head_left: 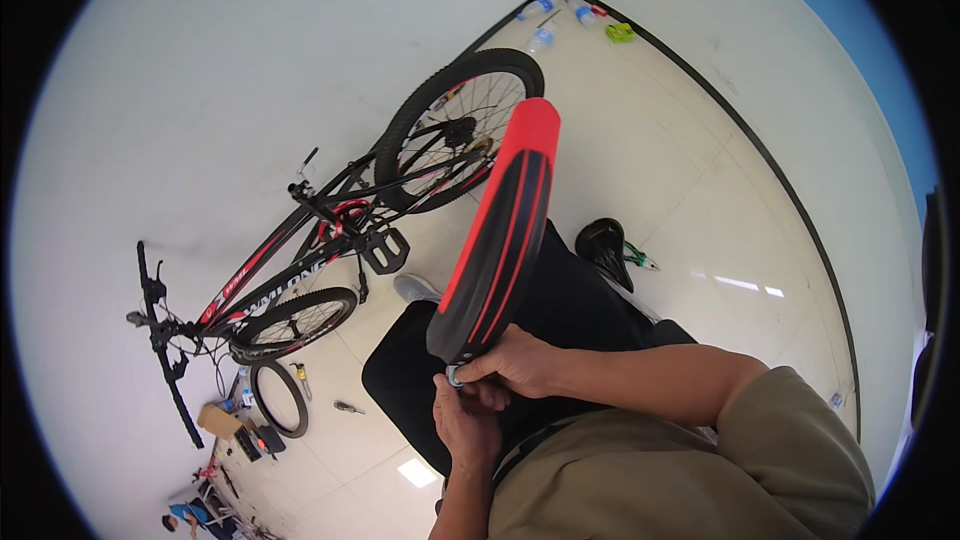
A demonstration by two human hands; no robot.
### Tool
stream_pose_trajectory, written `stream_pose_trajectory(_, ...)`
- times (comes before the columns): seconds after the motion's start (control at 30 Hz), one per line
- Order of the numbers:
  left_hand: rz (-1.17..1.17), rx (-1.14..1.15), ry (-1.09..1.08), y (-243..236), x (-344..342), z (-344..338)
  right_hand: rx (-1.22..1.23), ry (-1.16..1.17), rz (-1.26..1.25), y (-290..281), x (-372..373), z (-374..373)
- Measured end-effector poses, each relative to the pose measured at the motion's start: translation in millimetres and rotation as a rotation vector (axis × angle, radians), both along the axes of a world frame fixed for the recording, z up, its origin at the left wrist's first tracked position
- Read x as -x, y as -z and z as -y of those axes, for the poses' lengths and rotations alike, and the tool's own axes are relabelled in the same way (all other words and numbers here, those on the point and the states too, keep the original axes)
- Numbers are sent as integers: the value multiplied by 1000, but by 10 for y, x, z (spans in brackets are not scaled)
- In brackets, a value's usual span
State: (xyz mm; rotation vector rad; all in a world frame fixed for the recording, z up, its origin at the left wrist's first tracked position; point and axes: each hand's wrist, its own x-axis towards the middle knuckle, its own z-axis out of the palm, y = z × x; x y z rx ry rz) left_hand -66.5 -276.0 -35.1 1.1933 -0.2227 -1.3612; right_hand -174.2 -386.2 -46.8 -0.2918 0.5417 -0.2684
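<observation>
A red-and-black bicycle mudguard (505, 230) stands over my lap, its red tip pointing away from me. My right hand (518, 364) grips its narrow near end, thumb toward a small grey metal clamp (455, 375) there. From below, my left hand (466, 427) pinches at that clamp, with its thumb raised against it and the other fingers curled behind. The fingertips are partly hidden. Beyond my knees to the left, a black-and-red bicycle (330, 220) leans along the wall without a saddle on its seat post.
A black saddle (601, 245) and green-handled pliers (640, 258) are on the floor to the right. At left lie a loose tyre (278, 400), a yellow-handled tool (302, 380) and a cardboard box (219, 421). Plastic bottles (541, 38) lie in the far corner. Another person (190, 515) is at lower left.
</observation>
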Motion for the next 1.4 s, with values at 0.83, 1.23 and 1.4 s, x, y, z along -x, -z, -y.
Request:
stream_pose_trajectory(0.83,-42,17,-46,-70,59,76,-64,17,91,73,55,62)
stream_pose_trajectory(1.23,221,95,-64,-11,51,6,-95,72,119,67,-4,58)
stream_pose_trajectory(1.4,85,105,-61,-68,28,27,-99,39,130,78,12,67)
